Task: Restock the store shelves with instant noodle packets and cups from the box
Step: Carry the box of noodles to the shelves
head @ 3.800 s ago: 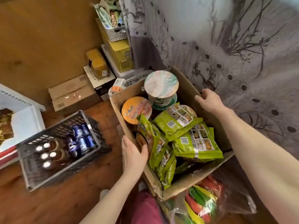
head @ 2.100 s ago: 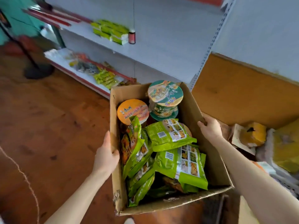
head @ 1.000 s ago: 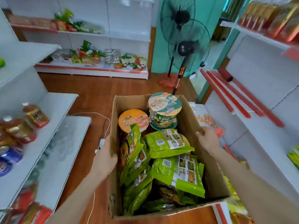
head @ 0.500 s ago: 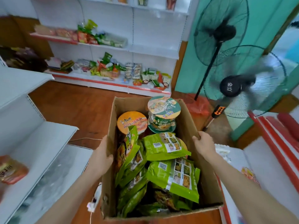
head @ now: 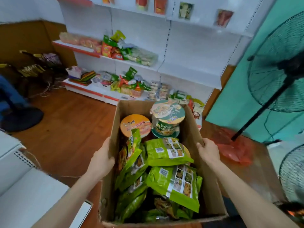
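An open cardboard box (head: 212,193) is held up in front of me, off the floor. My left hand (head: 102,159) grips its left wall and my right hand (head: 208,151) grips its right wall. Inside lie several green noodle packets (head: 166,153), an orange-lidded noodle cup (head: 135,125) at the back left, and green-lidded cups (head: 167,117) stacked at the back right. White store shelves (head: 189,69) stand ahead, with snack packets (head: 130,51) on the middle level and more packets along the bottom level (head: 131,84).
Wooden floor (head: 65,129) lies between me and the shelves. A standing fan (head: 278,76) with a red plastic-wrapped base (head: 233,148) stands at the right, a second fan (head: 292,175) at the far right edge. A white shelf unit (head: 24,191) is close on my left.
I have carried the box from the storage corner into the shop aisle, turning towards the back shelves. Both hands keep the same grip on the box walls. The shelves are nearer now.
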### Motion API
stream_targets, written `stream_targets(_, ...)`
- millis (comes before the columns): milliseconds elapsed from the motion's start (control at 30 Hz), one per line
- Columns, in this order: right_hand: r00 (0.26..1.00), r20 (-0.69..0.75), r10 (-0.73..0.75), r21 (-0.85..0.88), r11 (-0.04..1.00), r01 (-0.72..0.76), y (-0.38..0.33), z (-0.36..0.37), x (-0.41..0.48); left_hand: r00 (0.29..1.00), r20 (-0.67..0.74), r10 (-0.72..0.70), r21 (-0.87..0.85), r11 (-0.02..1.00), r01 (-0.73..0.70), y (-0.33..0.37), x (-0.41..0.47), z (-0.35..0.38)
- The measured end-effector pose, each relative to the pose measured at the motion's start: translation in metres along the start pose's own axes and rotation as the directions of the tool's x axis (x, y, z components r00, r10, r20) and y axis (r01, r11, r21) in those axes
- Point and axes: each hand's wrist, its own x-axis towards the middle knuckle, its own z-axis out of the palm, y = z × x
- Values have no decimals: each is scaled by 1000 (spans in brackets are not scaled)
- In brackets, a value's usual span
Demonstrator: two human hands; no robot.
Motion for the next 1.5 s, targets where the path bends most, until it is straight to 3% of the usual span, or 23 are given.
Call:
stream_targets(300,975,128,-181,-4,983,183,-137,78,279,985,-79,-152,-62,987,148,6,251,-16)
stream_targets(633,866,246,-435,39,897,440,-387,214,490,880,-251,-403,-177,913,367,-61,473,-106)
stream_targets(900,802,326,-500,98,862,497,-597,367,597,805,-312,-505,-197,863,466,-168,648,-210)
stream_targets(1200,675,425,-603,153,783,603,-837,546,692,655,-357,-666,-269,745,611,-302,829,-315)
stream_targets(1500,526,502,-687,194,682,705,-1059,718,752,498,-379,-780,-424,625,656,-441,977,-400)
